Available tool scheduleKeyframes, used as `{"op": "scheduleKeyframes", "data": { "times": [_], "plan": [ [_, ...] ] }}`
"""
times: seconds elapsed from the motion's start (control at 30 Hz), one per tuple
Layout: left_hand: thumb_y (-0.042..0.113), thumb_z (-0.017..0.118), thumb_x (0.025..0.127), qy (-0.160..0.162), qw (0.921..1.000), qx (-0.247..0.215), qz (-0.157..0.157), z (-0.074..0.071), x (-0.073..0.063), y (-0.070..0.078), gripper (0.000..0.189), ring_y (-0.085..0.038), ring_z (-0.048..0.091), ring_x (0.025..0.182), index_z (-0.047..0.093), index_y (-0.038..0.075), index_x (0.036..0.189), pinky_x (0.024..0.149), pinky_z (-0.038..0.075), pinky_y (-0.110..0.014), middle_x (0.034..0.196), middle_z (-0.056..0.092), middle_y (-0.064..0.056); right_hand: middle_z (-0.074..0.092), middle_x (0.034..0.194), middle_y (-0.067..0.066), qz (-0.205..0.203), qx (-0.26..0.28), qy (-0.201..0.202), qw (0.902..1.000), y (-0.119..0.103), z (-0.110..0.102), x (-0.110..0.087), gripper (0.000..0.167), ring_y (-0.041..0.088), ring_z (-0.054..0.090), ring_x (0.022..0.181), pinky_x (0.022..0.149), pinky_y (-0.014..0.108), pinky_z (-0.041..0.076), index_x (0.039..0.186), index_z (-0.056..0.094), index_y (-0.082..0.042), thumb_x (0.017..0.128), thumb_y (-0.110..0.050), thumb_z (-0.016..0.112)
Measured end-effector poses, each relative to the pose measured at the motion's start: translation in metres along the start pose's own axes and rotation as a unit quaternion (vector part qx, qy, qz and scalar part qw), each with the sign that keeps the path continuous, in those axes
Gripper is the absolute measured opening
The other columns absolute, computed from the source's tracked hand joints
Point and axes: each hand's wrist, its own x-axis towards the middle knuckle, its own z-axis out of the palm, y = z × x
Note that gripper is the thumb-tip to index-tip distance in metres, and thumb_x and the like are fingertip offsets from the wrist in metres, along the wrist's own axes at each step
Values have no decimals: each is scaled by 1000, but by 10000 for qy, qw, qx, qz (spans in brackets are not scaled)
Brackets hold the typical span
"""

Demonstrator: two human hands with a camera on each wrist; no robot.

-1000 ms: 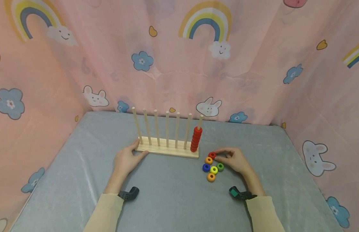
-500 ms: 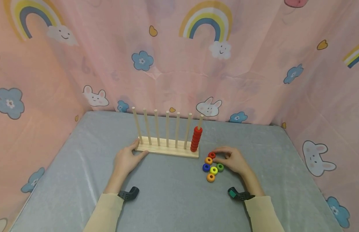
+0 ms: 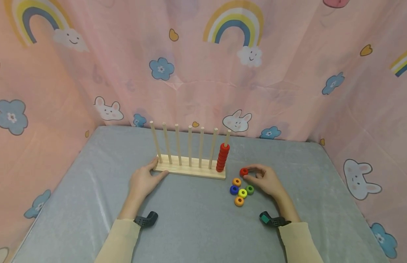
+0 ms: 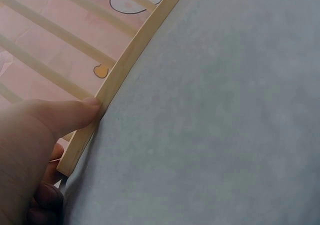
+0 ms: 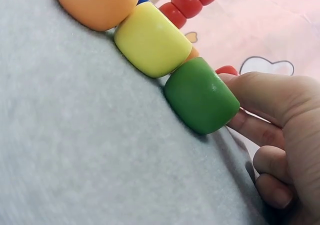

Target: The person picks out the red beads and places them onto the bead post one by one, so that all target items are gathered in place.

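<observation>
My left hand (image 3: 144,180) grips the left end of a wooden base (image 3: 190,170) that carries a row of several upright pegs. In the left wrist view the thumb lies along the front edge of the base (image 4: 120,70), with fingers behind its end. A stack of red beads (image 3: 222,157) fills most of the rightmost peg. My right hand (image 3: 267,180) pinches a loose red bead (image 3: 244,172) between thumb and finger, right of the base. In the right wrist view that red bead (image 5: 227,70) is mostly hidden behind the thumb and a green bead (image 5: 202,96).
Just in front of the right hand lie loose beads: an orange bead (image 3: 236,182), a blue bead (image 3: 234,190), a yellow bead (image 3: 242,193), a green bead (image 3: 250,189) and a second orange bead (image 3: 239,201). A grey cloth (image 3: 196,226) covers the table; a pink curtain (image 3: 196,91) hangs behind.
My right hand has taken the red bead between thumb and finger and shifted it slightly right and away from the orange bead. The left hand and the base have stayed put.
</observation>
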Motion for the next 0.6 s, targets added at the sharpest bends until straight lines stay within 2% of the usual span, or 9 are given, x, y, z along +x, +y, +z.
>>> {"op": "scheduleKeyframes", "data": {
  "times": [0.27,0.5,0.6],
  "plan": [
    [49,80,92,45,10000,-40,35,1,1,-1,76,-47,65,126,56,11,153,62,49,-38,154,57,-9,49,70,-3,3,25,-5,10000,0,0,0,36,9,32,49,49,26,26,124,74,-5,95,-24,83],
    [49,80,92,77,9999,-25,62,1,0,-1,76,-46,62,131,56,10,153,74,56,-47,154,57,-8,38,60,-8,-45,118,2,9999,0,0,-1,36,8,30,48,48,25,25,124,75,-5,94,-23,82],
    [50,80,93,55,10000,-5,57,1,0,-1,76,-46,61,132,56,10,153,75,56,-48,154,56,-8,36,58,-8,-28,133,-2,9999,0,0,-1,36,8,30,48,48,25,25,125,75,-5,95,-23,82]
  ]
}}
